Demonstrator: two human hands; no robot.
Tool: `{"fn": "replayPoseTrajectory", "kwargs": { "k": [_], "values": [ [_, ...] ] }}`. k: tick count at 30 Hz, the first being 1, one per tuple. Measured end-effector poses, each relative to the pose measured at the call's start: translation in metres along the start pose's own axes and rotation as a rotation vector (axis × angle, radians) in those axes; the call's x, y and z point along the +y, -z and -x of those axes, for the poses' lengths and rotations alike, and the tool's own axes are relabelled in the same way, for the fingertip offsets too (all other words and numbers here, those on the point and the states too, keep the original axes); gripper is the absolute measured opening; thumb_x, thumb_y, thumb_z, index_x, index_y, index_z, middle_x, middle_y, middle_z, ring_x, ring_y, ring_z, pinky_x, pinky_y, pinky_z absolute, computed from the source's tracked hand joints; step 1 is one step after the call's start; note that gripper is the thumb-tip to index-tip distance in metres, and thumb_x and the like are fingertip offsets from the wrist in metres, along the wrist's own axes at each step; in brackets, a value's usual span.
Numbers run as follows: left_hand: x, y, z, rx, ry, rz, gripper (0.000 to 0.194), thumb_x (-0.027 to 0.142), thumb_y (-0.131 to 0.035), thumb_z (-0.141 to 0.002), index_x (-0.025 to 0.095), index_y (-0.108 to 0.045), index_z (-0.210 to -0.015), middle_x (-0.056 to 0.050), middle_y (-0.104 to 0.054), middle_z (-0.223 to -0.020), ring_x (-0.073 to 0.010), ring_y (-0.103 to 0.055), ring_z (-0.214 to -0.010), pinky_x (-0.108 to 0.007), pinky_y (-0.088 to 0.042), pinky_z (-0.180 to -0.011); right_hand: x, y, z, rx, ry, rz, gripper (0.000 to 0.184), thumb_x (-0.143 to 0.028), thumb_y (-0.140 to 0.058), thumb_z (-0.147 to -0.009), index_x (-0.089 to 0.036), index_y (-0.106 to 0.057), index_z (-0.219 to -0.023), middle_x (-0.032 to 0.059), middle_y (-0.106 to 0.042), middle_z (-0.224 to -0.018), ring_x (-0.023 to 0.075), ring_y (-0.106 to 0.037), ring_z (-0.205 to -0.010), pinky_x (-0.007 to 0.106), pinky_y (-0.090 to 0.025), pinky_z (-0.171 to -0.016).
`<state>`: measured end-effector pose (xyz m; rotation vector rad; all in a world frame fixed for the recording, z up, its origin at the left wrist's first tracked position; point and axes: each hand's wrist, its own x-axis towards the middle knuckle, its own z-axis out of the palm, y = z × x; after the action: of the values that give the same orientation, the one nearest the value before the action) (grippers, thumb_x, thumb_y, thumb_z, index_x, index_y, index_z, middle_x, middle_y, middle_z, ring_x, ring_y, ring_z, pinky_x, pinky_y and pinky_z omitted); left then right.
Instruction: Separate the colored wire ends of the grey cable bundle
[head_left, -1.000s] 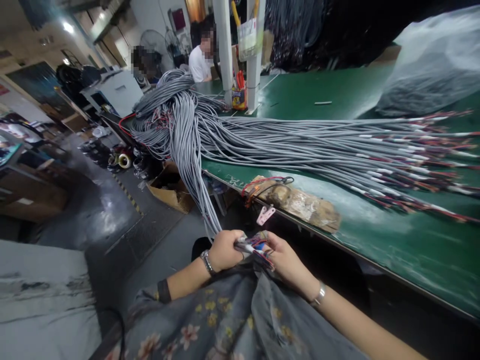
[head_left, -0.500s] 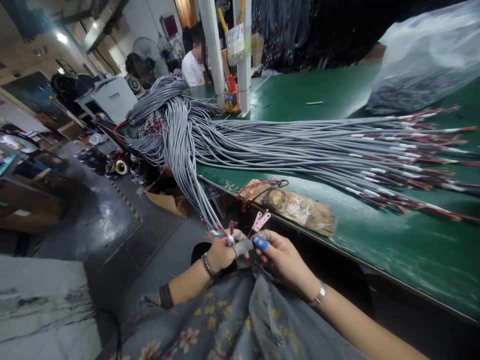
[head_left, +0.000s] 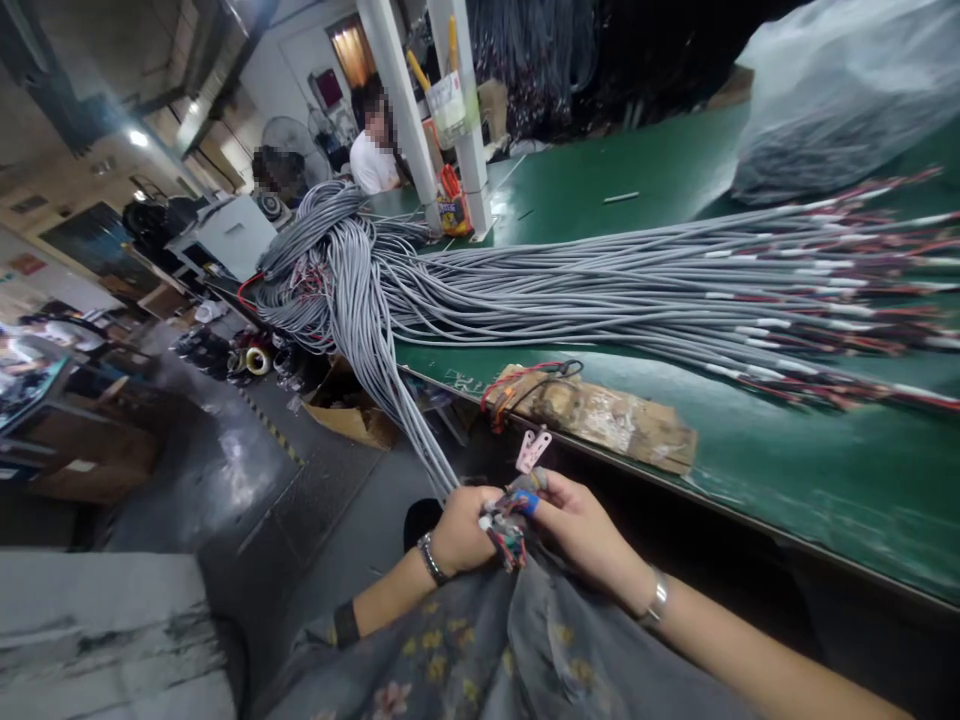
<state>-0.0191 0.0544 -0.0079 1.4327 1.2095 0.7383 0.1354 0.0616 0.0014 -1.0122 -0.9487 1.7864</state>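
My left hand (head_left: 466,530) is closed around a bundle of grey cables (head_left: 424,445) close to their ends. Coloured inner wires (head_left: 511,545), among them red and green, stick out of the fist towards my lap. My right hand (head_left: 574,515), with blue tape on the thumb and a grey wrap on a finger, pinches at the wire ends beside the left fingers. Exactly which wires it grips is partly hidden. Just beyond the right fingertips is a pink clip (head_left: 533,451), at the table's edge.
Many grey cables (head_left: 525,285) lie along the green table (head_left: 780,480), stripped ends to the right. A taped cardboard piece (head_left: 600,415) rests at its edge. Behind are white posts (head_left: 469,120), a plastic bag (head_left: 847,110) and a seated person (head_left: 373,155). An open carton (head_left: 356,410) stands below.
My left hand has turned, so the wire ends now point down towards my lap instead of up and left. The right fingers have stayed close to them. The camera view has tilted slightly.
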Motion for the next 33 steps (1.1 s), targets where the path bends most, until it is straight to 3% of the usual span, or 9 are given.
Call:
{"fn": "replayPoseTrajectory", "kwargs": {
  "k": [2, 4, 9, 12, 15, 19, 25, 33],
  "values": [
    [0.001, 0.001, -0.001, -0.032, -0.003, -0.014, 0.036, 0.046, -0.076, -0.062, 0.016, -0.058, -0.053, 0.001, -0.060, -0.053, -0.0116, -0.053, -0.054, -0.023, -0.042, -0.056, -0.002, -0.002, 0.000, -0.003, -0.007, -0.004, 0.046, -0.056, -0.080, -0.050, -0.018, -0.058, -0.063, -0.0011, -0.059, -0.057, 0.0105, -0.049, -0.049, 0.024, -0.039, -0.046],
    [0.002, 0.001, -0.002, 0.016, -0.006, 0.013, 0.034, 0.044, -0.075, -0.064, 0.016, -0.059, -0.054, 0.000, -0.060, -0.052, -0.0116, -0.053, -0.053, -0.023, -0.042, -0.056, 0.000, -0.002, -0.002, 0.042, -0.018, -0.019, 0.045, -0.054, -0.080, -0.051, -0.018, -0.057, -0.063, -0.0032, -0.056, -0.053, 0.0081, -0.044, -0.045, 0.022, -0.034, -0.043],
    [0.003, 0.002, -0.002, 0.352, -0.057, 0.329, 0.033, 0.045, -0.071, -0.067, 0.016, -0.061, -0.056, -0.001, -0.060, -0.048, -0.0106, -0.050, -0.046, -0.023, -0.039, -0.051, 0.012, 0.008, -0.007, 0.186, -0.128, -0.189, 0.044, -0.050, -0.080, -0.054, -0.020, -0.048, -0.062, -0.0100, -0.038, -0.047, 0.0040, -0.028, -0.040, 0.019, -0.024, -0.038],
    [0.001, 0.002, 0.000, 0.455, -0.069, 0.429, 0.034, 0.045, -0.074, -0.063, 0.016, -0.059, -0.053, -0.001, -0.059, -0.045, -0.0101, -0.049, -0.043, -0.023, -0.037, -0.049, 0.015, 0.015, -0.005, 0.137, -0.154, -0.222, 0.045, -0.052, -0.081, -0.054, -0.019, -0.053, -0.067, -0.0062, -0.047, -0.056, 0.0050, -0.036, -0.045, 0.020, -0.031, -0.041],
    [-0.001, 0.001, 0.004, 0.430, -0.048, 0.347, 0.031, 0.043, -0.074, -0.065, 0.016, -0.061, -0.057, -0.001, -0.062, -0.048, -0.0102, -0.050, -0.044, -0.023, -0.038, -0.049, 0.015, 0.013, 0.000, -0.049, -0.152, -0.195, 0.050, -0.058, -0.080, -0.055, -0.018, -0.061, -0.078, 0.0005, -0.060, -0.073, 0.0087, -0.047, -0.056, 0.023, -0.040, -0.050],
    [0.004, 0.001, 0.007, 0.301, -0.036, 0.176, 0.032, 0.045, -0.073, -0.067, 0.016, -0.062, -0.057, -0.002, -0.064, -0.052, -0.0132, -0.056, -0.051, -0.025, -0.043, -0.054, 0.012, 0.002, -0.003, -0.136, -0.080, -0.070, 0.053, -0.059, -0.078, -0.057, -0.018, -0.060, -0.085, -0.0013, -0.059, -0.066, 0.0098, -0.048, -0.057, 0.023, -0.037, -0.051],
    [0.007, 0.003, 0.004, 0.184, -0.091, -0.001, 0.039, 0.053, -0.071, -0.067, 0.018, -0.060, -0.052, -0.002, -0.063, -0.052, -0.0140, -0.055, -0.052, -0.026, -0.045, -0.055, 0.011, -0.010, -0.012, -0.076, -0.047, -0.028, 0.051, -0.058, -0.080, -0.054, -0.017, -0.056, -0.076, -0.0024, -0.059, -0.062, 0.0111, -0.051, -0.052, 0.026, -0.036, -0.051],
    [0.006, 0.001, 0.004, 0.215, -0.046, 0.045, 0.038, 0.052, -0.068, -0.071, 0.018, -0.059, -0.055, -0.002, -0.062, -0.052, -0.0136, -0.056, -0.052, -0.026, -0.045, -0.056, 0.014, -0.001, -0.008, 0.008, -0.076, -0.115, 0.050, -0.061, -0.077, -0.057, -0.019, -0.056, -0.075, -0.0055, -0.051, -0.053, 0.0106, -0.050, -0.050, 0.024, -0.035, -0.049]
  ]
}}
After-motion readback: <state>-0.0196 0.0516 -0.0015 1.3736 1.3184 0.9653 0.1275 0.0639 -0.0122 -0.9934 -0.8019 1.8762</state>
